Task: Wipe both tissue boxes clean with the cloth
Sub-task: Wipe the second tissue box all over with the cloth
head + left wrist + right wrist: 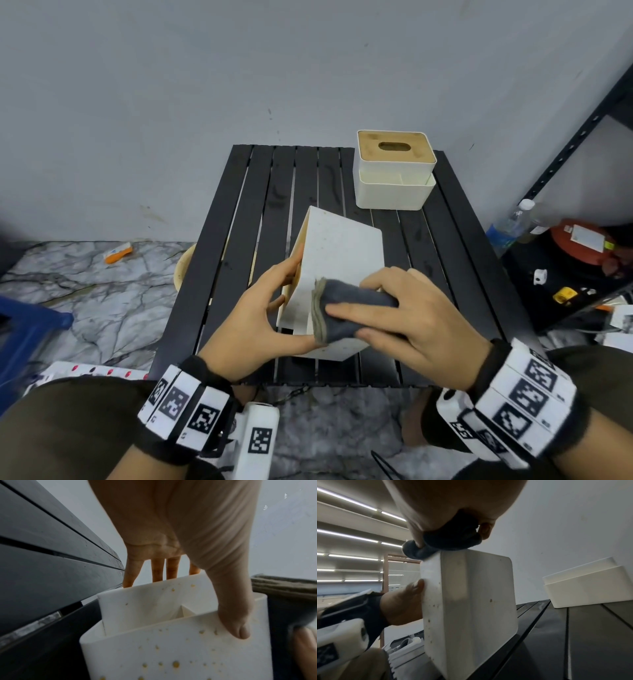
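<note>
Two tissue boxes are in play, and the step in hand is the wiping of the first. At left, the left hand [255, 310] grips the near tissue box [337, 246], fingers behind its wood-lidded face and thumb over the edge of its lower compartment, holding it tipped on one side above the black slatted worktop [239, 219]; the left-wrist view shows yellowish spots scattered over the white plastic beside the thumb. At centre, the folded grey cloth [346, 308] lies pressed against the box's upturned wall near its lower end. At right, the right hand [414, 315] clasps the cloth, fingers laid over it and thumb beneath, bearing it onto the box. Farther right and back, the second tissue box [394, 171] stands upright on the worktop, well apart from both hands; whether it has been cleaned cannot be told. Judged from the speckles remaining, the next move calls for firm strokes along the upturned wall, then a turn of the box by the left hand to bring the spotted compartment face under the cloth, with the grip kept steady against slipping.
</note>
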